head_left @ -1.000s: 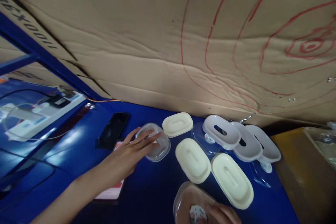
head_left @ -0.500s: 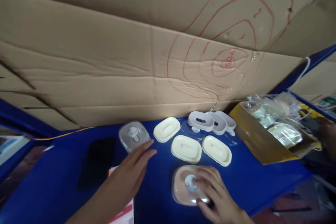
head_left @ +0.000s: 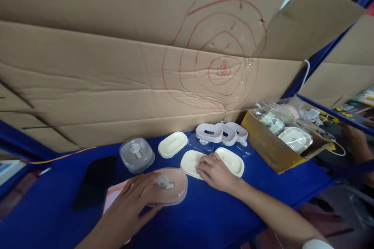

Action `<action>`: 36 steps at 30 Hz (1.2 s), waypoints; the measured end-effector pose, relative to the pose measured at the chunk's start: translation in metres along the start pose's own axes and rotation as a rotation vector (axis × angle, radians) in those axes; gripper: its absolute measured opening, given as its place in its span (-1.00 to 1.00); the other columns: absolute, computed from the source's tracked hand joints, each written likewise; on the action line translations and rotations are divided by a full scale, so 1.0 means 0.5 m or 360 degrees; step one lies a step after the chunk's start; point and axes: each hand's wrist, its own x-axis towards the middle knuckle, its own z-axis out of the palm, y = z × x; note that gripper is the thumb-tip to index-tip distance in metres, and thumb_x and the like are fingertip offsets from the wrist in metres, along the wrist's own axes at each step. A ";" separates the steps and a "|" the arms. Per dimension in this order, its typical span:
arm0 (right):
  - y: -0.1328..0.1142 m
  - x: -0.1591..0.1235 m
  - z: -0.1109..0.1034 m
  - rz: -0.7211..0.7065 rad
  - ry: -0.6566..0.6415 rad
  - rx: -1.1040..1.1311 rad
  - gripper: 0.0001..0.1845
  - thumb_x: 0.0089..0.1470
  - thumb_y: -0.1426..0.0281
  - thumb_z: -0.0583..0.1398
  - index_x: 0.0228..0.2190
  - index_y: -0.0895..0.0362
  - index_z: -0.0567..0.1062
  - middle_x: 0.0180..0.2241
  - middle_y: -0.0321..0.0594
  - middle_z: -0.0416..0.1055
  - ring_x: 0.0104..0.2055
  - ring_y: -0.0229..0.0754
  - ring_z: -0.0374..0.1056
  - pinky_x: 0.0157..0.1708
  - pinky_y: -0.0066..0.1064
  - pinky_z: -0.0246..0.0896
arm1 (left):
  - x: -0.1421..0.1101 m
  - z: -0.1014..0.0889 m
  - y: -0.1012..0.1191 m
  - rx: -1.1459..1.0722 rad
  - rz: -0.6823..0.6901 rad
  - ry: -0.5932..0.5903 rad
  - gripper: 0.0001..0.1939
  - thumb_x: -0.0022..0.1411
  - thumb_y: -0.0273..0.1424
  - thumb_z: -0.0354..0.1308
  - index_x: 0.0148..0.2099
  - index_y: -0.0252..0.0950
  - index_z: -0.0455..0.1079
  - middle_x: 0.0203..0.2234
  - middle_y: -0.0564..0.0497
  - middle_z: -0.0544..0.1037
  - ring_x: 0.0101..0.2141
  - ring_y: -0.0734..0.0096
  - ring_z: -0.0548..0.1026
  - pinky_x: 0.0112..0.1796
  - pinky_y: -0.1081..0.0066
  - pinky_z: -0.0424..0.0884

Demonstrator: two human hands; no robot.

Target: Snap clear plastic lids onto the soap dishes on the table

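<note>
A pink oval box with a clear lid and a round sticker (head_left: 177, 186) is under my left hand (head_left: 140, 194), whose thumb lies at its near edge and fingers over its top. My right hand (head_left: 214, 171) has curled fingers at the right end of a cream oval tray (head_left: 190, 163). Beside that hand lies another cream tray (head_left: 233, 162), partly behind the fingers. A third cream tray (head_left: 173, 144) rests farther back. To its left stands a grey box with a clear lid (head_left: 136, 155).
Grey oval rings (head_left: 209, 133) lean over clear lids (head_left: 244, 148) at the back. A yellow carton (head_left: 263, 144) of bagged parts stands right. Left lie a black flat object (head_left: 93, 181) and a phone-like lit screen (head_left: 112, 194). Cardboard (head_left: 117, 74) walls the back. Another person's arm (head_left: 358, 140) shows far right.
The pink box has moved left, from my right hand to my left hand. My right hand has left it and reached back to the cream trays. The camera view has shifted.
</note>
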 end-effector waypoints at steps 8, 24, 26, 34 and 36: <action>-0.018 -0.014 -0.044 -0.0387 -0.0145 0.0235 -0.80 0.43 0.48 0.18 -0.04 0.07 0.60 -0.01 -0.16 0.67 0.05 -0.13 0.56 0.22 -0.20 0.27 | 0.027 -0.015 0.009 0.0329 -0.0218 0.0224 -0.66 0.49 -0.36 0.16 0.25 -0.13 0.46 0.12 -0.16 0.68 0.02 -0.05 0.71 0.02 0.06 0.65; 0.112 0.008 -0.051 0.0388 0.0388 -0.0488 -0.47 0.51 0.31 0.13 0.40 0.12 0.43 0.24 0.14 0.52 0.33 0.26 0.38 0.36 0.22 0.16 | 0.007 0.041 0.129 -0.0190 0.0183 -0.0328 -0.44 0.60 -0.52 0.06 0.54 -0.18 0.25 0.27 -0.08 0.61 0.20 0.15 0.57 0.21 0.17 0.45; 0.120 0.009 -0.053 0.0416 0.0381 -0.0478 -0.55 0.51 0.32 0.14 0.29 0.12 0.55 0.08 0.13 0.57 0.20 0.26 0.45 0.27 0.22 0.21 | 0.007 0.041 0.132 -0.0222 0.0172 -0.0357 -0.56 0.52 -0.64 0.07 0.31 -0.18 0.47 0.05 -0.05 0.67 0.05 0.16 0.60 0.12 0.16 0.44; -0.025 -0.038 -0.084 -0.0153 0.0250 -0.0220 -0.64 0.52 0.24 0.24 0.25 -0.03 0.57 -0.10 -0.14 0.57 0.02 -0.01 0.52 0.33 0.07 0.11 | 0.001 0.044 0.149 -0.0192 0.0067 -0.0167 -0.90 0.57 -0.43 0.19 0.06 -0.21 0.49 -0.12 -0.05 0.62 -0.16 0.16 0.61 -0.10 0.17 0.53; -0.070 -0.046 -0.089 -0.0356 0.0131 -0.0107 -0.65 0.53 0.30 0.23 0.24 0.03 0.55 -0.12 -0.17 0.57 -0.01 -0.06 0.52 0.36 0.04 0.06 | 0.002 0.046 0.145 -0.0142 -0.0050 -0.0079 -0.78 0.57 -0.29 0.23 0.15 -0.25 0.47 -0.02 -0.16 0.60 -0.08 0.05 0.63 -0.08 0.12 0.60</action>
